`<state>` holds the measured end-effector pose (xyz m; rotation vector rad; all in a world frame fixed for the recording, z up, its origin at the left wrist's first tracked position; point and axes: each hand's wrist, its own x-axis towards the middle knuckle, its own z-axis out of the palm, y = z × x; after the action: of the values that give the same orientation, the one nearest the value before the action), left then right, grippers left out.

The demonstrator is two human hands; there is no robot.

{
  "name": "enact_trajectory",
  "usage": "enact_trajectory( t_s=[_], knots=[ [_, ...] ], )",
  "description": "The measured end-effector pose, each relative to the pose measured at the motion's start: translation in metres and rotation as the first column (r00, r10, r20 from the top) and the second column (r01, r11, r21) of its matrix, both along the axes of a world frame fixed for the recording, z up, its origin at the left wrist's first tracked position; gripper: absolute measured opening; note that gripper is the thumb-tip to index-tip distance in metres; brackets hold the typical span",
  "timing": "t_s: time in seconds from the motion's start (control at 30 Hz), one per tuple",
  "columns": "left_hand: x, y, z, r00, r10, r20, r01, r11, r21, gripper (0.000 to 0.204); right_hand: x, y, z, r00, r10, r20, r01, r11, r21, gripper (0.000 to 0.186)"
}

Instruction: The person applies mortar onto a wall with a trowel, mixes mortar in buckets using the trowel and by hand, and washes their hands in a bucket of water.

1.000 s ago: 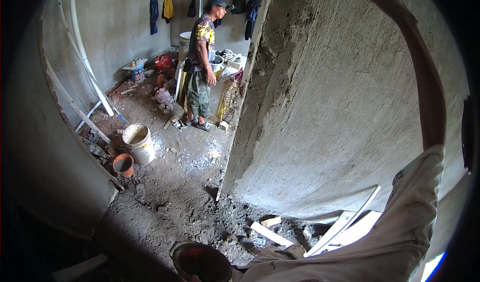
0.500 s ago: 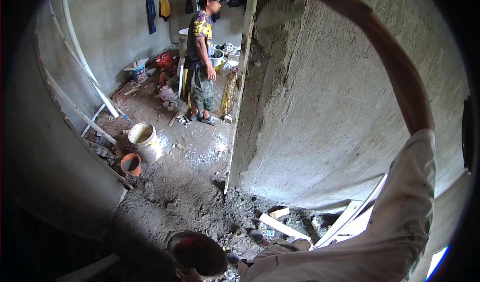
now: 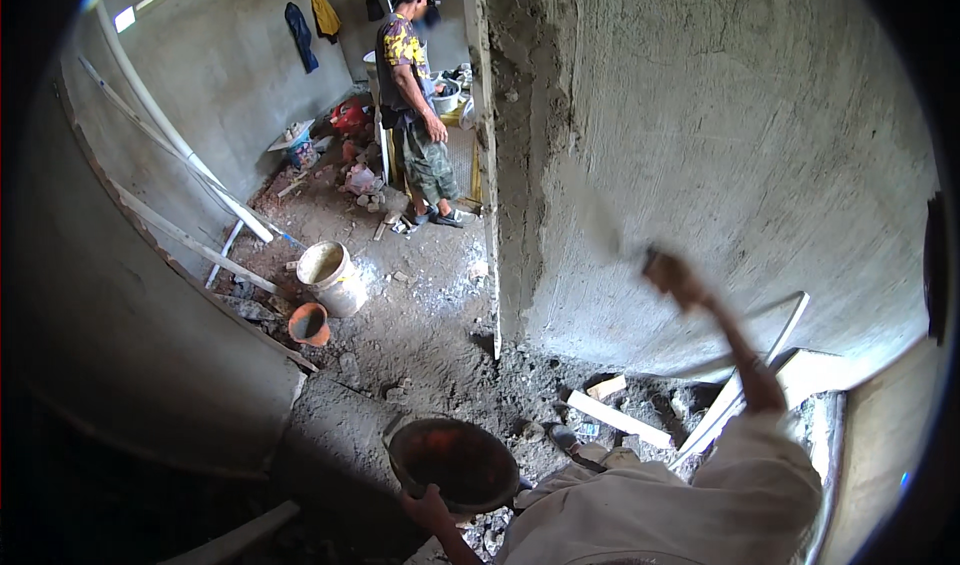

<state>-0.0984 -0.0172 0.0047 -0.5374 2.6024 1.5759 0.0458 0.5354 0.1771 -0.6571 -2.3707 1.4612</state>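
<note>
My left hand [image 3: 428, 511] is closed on the rim of a round dark mortar pan [image 3: 462, 465] held low in front of me. Reddish patches show inside the pan. A trowel [image 3: 598, 223], smeared by motion, is gripped by its handle in my right hand [image 3: 680, 282]. Its blade points up and left in front of the rough grey plastered wall [image 3: 720, 155], seemingly apart from it. Darker, wetter mortar [image 3: 515, 165] coats the wall's left end, along a long upright straightedge [image 3: 488, 185].
A person [image 3: 415, 115] stands beyond the wall's end. A pale bucket [image 3: 335, 283] and an orange pail [image 3: 309, 325] stand on the dirt floor to the left. Long white pipes [image 3: 170, 130] lean at far left. Boards [image 3: 618, 420] lie at the wall's foot.
My right hand has swung down from high on the wall with the trowel. The mortar pan has come up and rightward in view. The view has shifted, and the person beyond has lowered their head.
</note>
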Motion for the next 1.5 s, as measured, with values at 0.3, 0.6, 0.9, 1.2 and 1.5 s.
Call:
enact_trajectory(
  t_s=[0.3,0.6,0.9,1.2,1.5],
  knots=[
    [-0.037,0.033,0.099,0.886,-0.386,-0.257,0.377,0.922,-0.088,0.025,-0.016,-0.259,-0.108,0.881,0.340,0.329,-0.417,0.886,0.201,0.028],
    [-0.022,0.081,0.182,0.775,-0.534,-0.339,0.550,0.833,-0.056,0.017,-0.067,-0.268,-0.035,0.857,0.186,0.480,-0.482,0.621,0.619,0.024],
    [-0.006,0.103,0.186,0.704,-0.588,-0.398,0.620,0.782,-0.058,0.020,-0.042,-0.243,-0.063,0.678,0.445,0.585,-0.646,0.740,0.185,0.026],
    [-0.017,0.113,0.161,0.750,-0.553,-0.362,0.603,0.797,0.032,0.019,0.003,-0.220,-0.076,0.727,0.432,0.533,-0.572,0.811,0.123,0.038],
    [-0.016,0.106,0.130,0.879,-0.400,-0.259,0.437,0.893,0.106,0.017,-0.006,-0.205,-0.051,0.760,0.331,0.559,-0.500,0.847,0.178,0.029]
  ],
)
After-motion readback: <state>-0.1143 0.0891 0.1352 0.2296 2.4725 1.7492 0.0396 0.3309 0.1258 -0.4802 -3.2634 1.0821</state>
